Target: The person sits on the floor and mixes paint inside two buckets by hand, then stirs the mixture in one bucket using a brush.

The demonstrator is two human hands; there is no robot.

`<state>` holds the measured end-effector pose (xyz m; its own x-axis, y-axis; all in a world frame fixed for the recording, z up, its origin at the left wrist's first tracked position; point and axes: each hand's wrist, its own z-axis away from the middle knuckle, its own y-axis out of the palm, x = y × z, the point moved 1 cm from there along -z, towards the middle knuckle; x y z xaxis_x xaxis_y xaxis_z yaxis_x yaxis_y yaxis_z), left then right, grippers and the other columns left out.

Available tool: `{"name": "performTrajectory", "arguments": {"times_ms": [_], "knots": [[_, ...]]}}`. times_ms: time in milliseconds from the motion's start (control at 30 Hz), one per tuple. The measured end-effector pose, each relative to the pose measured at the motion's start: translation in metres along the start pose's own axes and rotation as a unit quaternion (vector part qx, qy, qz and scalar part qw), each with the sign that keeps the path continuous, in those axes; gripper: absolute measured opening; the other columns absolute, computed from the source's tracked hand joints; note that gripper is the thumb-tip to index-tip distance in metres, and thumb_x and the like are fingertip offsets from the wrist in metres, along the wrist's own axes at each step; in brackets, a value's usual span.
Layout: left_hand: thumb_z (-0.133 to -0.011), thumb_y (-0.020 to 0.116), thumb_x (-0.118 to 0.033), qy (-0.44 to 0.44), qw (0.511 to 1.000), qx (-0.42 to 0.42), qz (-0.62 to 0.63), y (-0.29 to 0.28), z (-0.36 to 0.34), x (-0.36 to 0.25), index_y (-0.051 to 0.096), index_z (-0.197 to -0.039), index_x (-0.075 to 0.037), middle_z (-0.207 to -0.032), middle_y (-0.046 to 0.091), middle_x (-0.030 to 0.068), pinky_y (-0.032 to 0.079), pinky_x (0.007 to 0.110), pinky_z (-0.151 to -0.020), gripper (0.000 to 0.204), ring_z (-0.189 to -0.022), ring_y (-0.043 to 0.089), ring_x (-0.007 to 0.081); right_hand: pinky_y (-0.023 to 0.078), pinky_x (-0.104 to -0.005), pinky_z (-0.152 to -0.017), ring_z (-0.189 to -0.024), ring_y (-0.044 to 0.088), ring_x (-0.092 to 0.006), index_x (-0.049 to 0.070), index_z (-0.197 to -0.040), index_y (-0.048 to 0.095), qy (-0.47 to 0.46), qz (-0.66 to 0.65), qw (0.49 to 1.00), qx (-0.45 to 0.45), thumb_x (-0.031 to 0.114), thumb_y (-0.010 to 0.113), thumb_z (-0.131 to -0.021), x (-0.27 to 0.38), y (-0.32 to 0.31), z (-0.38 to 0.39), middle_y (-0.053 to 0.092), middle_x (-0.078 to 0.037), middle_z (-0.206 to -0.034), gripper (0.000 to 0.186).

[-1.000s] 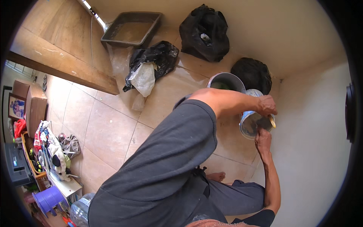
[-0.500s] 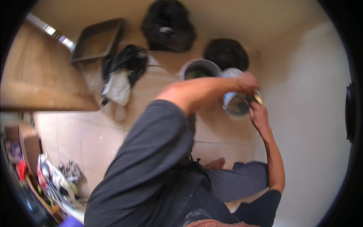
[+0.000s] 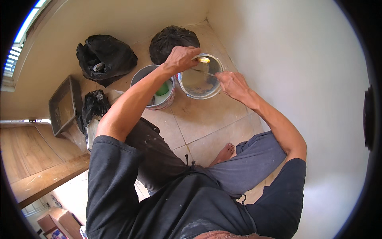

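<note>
Both my hands are over a round bucket (image 3: 191, 95) with a pale rim and greyish inside. My left hand (image 3: 182, 59) is closed at its far left rim, on a small shiny yellow piece (image 3: 203, 59) whose kind I cannot make out. At the right rim my right hand (image 3: 235, 84) is closed on a thin, flat metal tool (image 3: 205, 72) that reaches across the bucket's opening; its handle is hidden by the fingers. Left of this bucket stands a second bucket (image 3: 165, 104), holding a green container (image 3: 162, 89) and partly covered by my left forearm.
Two black plastic bags (image 3: 106, 57) (image 3: 173, 42) sit along the far wall. A dark rectangular tray (image 3: 65, 104) leans at the left, beside a smaller black bag (image 3: 94, 105). A wooden surface (image 3: 51, 171) is at lower left. The white wall (image 3: 302, 71) rises close on my right.
The view has swung right, so the buckets and bags appear farther left. My hands, crowded together at the bucket's right side before, are now apart on opposite sides of its rim.
</note>
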<state>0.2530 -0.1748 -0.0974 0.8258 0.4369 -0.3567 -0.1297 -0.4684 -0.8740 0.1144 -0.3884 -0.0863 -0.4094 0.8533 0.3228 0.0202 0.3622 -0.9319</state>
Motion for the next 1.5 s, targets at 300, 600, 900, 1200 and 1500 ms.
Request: {"name": "performTrajectory", "arguments": {"times_ms": [300,600,900,1200,1500], "knots": [[-0.080,0.075,-0.022,0.013,1.000,-0.005,-0.002,0.000,-0.003,-0.002,0.061,-0.098,-0.008,-0.088,0.068,0.0117,0.051,0.046,-0.067,0.027,-0.082,0.067,0.0353,0.052,-0.0513,-0.068,-0.076,0.065,-0.0429,0.004,-0.086,0.069,0.023,-0.058,0.998,0.014,0.012,0.058,-0.086,0.017,-0.009,0.001,0.067,-0.022,-0.079,0.014],[-0.081,0.070,-0.025,0.039,0.998,0.042,-0.016,-0.003,-0.016,0.007,0.060,-0.094,-0.006,-0.078,0.066,0.0145,0.050,0.048,-0.063,0.025,-0.075,0.066,0.0368,0.054,-0.0437,-0.065,-0.069,0.066,-0.0368,0.003,-0.094,0.075,0.061,-0.012,0.998,0.004,0.009,0.063,-0.084,0.082,-0.118,0.012,0.068,-0.018,-0.077,0.017],[-0.079,0.072,-0.029,0.058,0.995,0.077,-0.006,-0.002,-0.028,0.014,0.062,-0.094,-0.005,-0.078,0.067,0.0163,0.050,0.049,-0.065,0.030,-0.075,0.066,0.0382,0.053,-0.0431,-0.057,-0.063,0.067,-0.0327,0.002,-0.100,0.065,-0.117,0.020,0.993,0.002,0.007,0.065,-0.080,0.137,-0.095,0.005,0.066,-0.012,-0.074,0.020],[-0.079,0.074,-0.027,0.058,0.997,0.057,0.016,0.000,-0.024,0.015,0.061,-0.093,-0.005,-0.075,0.067,0.0166,0.050,0.049,-0.065,0.029,-0.074,0.066,0.0382,0.056,-0.0442,-0.059,-0.071,0.071,-0.0352,-0.005,-0.090,0.063,-0.188,0.058,0.969,0.148,0.005,0.062,-0.078,0.163,0.018,-0.063,0.068,-0.020,-0.078,0.015],[-0.078,0.071,-0.026,0.066,0.997,0.037,0.008,-0.003,-0.019,0.017,0.062,-0.091,-0.006,-0.074,0.067,0.0177,0.052,0.049,-0.065,0.025,-0.074,0.067,0.0395,0.058,-0.0435,-0.066,-0.079,0.073,-0.0351,-0.004,-0.081,0.070,-0.144,0.055,0.985,0.083,0.007,0.063,-0.079,0.178,0.093,-0.084,0.071,-0.023,-0.084,0.014]]}}
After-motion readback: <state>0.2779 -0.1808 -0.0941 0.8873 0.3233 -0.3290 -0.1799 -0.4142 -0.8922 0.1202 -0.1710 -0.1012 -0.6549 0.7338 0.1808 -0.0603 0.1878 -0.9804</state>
